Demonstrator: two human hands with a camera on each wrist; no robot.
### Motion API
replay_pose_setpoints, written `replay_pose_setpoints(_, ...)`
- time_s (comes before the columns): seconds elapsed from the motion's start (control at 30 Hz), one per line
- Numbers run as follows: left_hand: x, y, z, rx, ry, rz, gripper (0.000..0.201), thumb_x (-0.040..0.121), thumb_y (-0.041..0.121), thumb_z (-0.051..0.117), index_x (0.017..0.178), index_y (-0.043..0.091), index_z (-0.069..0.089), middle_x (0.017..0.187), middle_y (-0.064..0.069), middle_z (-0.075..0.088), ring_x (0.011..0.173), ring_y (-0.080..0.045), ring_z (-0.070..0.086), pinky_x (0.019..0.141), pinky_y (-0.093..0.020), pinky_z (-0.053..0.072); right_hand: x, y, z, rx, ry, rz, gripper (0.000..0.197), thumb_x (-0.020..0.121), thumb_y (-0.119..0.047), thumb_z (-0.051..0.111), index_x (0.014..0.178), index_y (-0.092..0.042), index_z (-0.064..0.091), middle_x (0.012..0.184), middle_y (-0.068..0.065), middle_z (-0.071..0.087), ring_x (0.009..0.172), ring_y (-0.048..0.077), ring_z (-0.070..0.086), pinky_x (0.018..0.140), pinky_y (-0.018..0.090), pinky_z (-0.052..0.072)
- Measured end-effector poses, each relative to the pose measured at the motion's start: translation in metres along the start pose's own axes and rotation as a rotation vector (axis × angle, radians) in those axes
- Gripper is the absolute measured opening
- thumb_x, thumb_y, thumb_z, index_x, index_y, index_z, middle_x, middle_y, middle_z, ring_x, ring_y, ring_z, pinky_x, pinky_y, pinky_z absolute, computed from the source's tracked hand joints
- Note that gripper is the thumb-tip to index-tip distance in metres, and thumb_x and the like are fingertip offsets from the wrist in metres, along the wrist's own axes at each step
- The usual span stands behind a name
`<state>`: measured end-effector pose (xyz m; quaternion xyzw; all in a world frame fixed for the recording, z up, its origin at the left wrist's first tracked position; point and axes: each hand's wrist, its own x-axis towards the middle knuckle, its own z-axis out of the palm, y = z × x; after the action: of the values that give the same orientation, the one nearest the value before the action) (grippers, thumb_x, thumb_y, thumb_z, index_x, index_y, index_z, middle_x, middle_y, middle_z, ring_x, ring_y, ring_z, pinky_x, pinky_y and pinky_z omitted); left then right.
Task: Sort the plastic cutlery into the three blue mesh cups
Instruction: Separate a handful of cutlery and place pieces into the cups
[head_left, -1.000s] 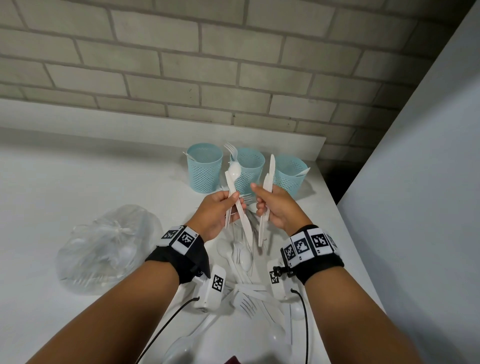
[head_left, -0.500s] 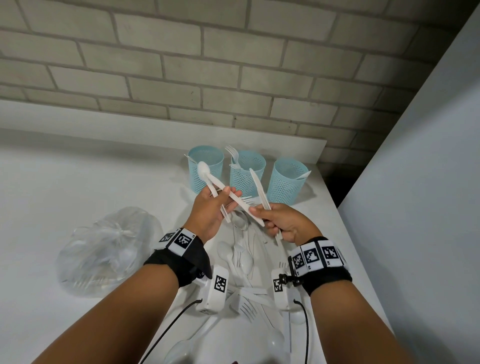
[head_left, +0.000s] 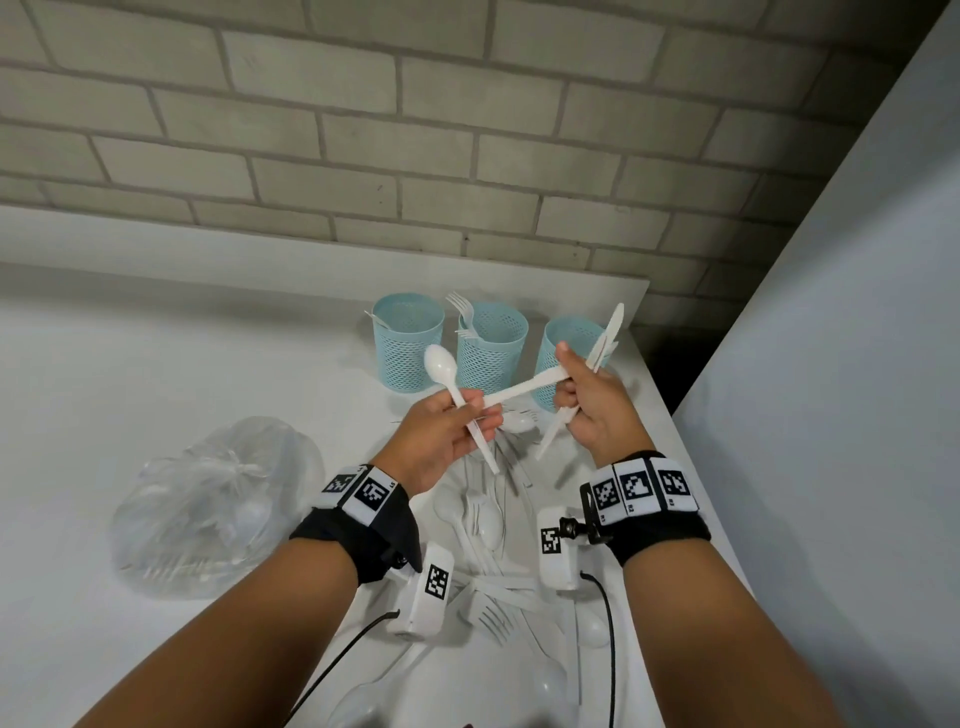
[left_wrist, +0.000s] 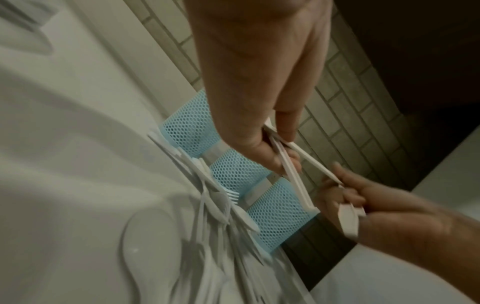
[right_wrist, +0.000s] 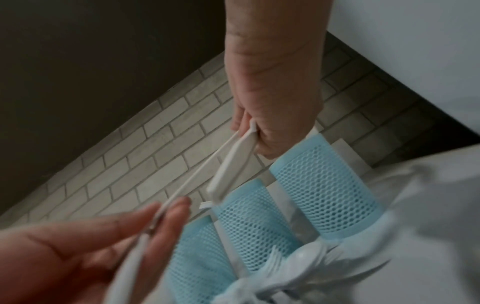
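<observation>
Above the loose cutlery pile (head_left: 488, 525), the left hand (head_left: 441, 441) pinches a spoon (head_left: 449, 382) while passing a knife (head_left: 524, 387) to the right hand (head_left: 592, 410), which grips 2 more knives (head_left: 605, 338) by the right cup (head_left: 563, 358), likely gathering knives there.

A grey brick wall (head_left: 363, 130) backs the white counter (head_left: 130, 364) — a pale panel (head_left: 857, 364) at right.

The head camera looked forward and down from above the table (head_left: 156, 364), taking in both forearms, the three cups (head_left: 410, 343) near the far right corner and the brick wall (head_left: 363, 130) behind. Each wrist camera sat close under its hand, tilted, facing the far edge. All three views shared the cups (left_wrist: 189, 135) (right_wrist: 322, 179), the wall and the cutlery held between the hands.
</observation>
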<state>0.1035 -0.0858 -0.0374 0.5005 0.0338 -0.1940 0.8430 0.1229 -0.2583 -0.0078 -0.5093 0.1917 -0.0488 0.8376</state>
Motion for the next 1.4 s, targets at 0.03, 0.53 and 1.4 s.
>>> replay_pose_setpoints(0.03,0.0,-0.002,0.002,0.032,-0.02,-0.009,0.013,0.095,0.006,0.049,0.107,0.003,0.054,0.095,-0.012,0.067,0.075,-0.014,0.07,0.076,-0.026,0.057,-0.001,0.0,0.004,0.024,-0.024,-0.003,0.017,0.089,-0.015,0.062,0.075,-0.008,0.054,0.064,-0.001,0.039,0.035,0.001,0.03,0.034,0.013,0.026)
replay_pose_setpoints(0.53,-0.007,-0.003,0.008,0.059,0.002,-0.104,0.027,0.099,0.004,0.038,0.122,-0.001,0.051,0.094,-0.016,0.069,0.072,-0.021,0.072,0.072,-0.029,0.059,-0.018,0.0,0.044,0.078,-0.129,-0.155,0.032,0.097,-0.035,0.045,0.075,-0.012,0.046,0.047,-0.006,0.034,0.04,0.006,0.033,0.043,0.019,0.038)
replay_pose_setpoints(1.4,-0.013,0.028,0.003,0.056,0.463,0.209,0.035,0.101,0.019,0.031,0.082,0.011,0.059,0.061,-0.004,0.052,0.033,-0.005,0.04,0.034,-0.015,0.029,-0.045,0.04,0.109,-0.302,-0.405,-0.314,0.03,0.096,-0.027,0.051,0.069,-0.015,0.055,0.063,0.007,0.063,0.067,0.029,0.065,0.058,0.03,0.052)
